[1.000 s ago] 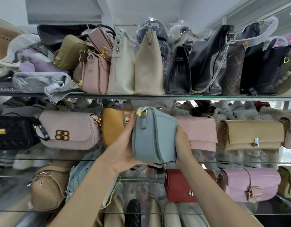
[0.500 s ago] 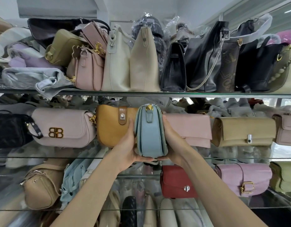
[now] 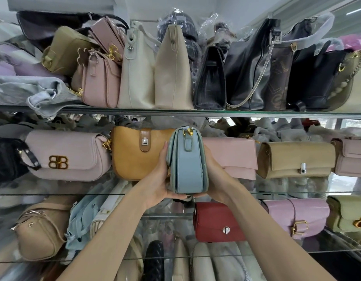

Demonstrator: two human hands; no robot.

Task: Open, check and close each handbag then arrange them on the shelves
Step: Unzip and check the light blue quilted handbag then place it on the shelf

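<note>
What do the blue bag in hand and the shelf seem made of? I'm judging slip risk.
Blue bag: probably matte faux leather, with stitched seams and a gold clasp. Shelf: glass, glossy; its edge is greenish and bags show through it.

Pretty bright and even in here, soft daylight from the window up right, hardly any shadows. Glare smears the glass shelves and plastic wrap. Wide lens bends the edges, and the left side goes a bit soft.
</note>
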